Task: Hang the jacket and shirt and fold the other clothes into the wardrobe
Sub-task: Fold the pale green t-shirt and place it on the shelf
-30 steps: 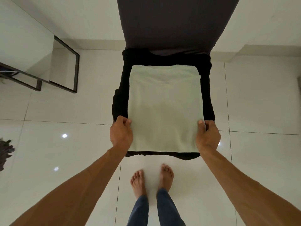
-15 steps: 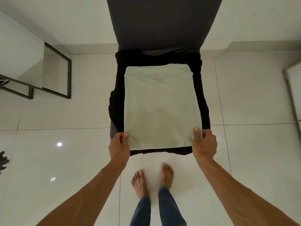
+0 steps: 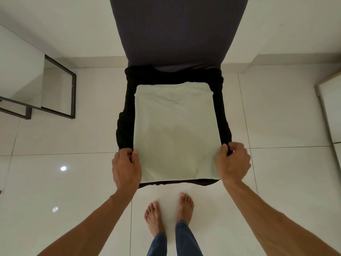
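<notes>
A folded pale green garment point(image 3: 175, 130) lies flat on top of a folded black garment point(image 3: 127, 111), and the stack sits on a chair seat in front of me. My left hand point(image 3: 126, 167) grips the near left corner of the stack, thumb on top of the green cloth. My right hand point(image 3: 233, 163) grips the near right corner, its fingers curled round the black edge. The chair seat under the clothes is hidden.
The chair's dark backrest point(image 3: 177, 30) rises behind the stack. A black metal frame with a glass or mirror panel point(image 3: 55, 89) stands at the left. A pale cabinet edge point(image 3: 330, 111) shows at the right. My bare feet point(image 3: 168, 213) stand on glossy white tiles.
Both hands have slid down the stack's sides toward its near corners and curled tighter round the black layer underneath. The camera has dipped slightly.
</notes>
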